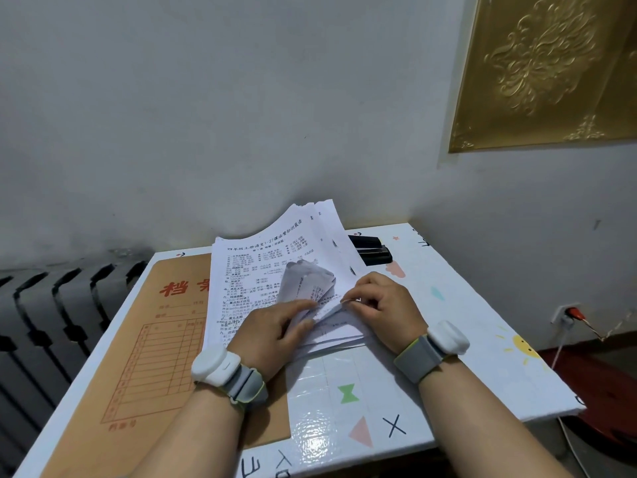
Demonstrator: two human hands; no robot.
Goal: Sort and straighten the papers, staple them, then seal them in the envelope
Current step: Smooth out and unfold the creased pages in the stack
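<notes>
Between the two sets of fingers, mid-surface, lies the stack of papers (262, 270), its far end curling up toward the wall. The left hand (275, 329) rests on the stack's near part, fingers fairly straight, tips against a few turned-up sheets. The right hand (382, 305) curls its fingers and pinches the edge of those sheets. Left of the left fingers, partly under the stack, the brown envelope (165, 339) lies flat, reaching close to the near edge. Beyond the right fingers, by the wall, sits a black stapler (370, 251). Right of the right fingers, the white glossy surface (448, 322) runs open to its right edge, printed with a sun and a black X. A radiator (51, 322) stands left. The envelope bears red characters beginning "档" and a red ruled table; the top sheet's heading includes "1-27".
</notes>
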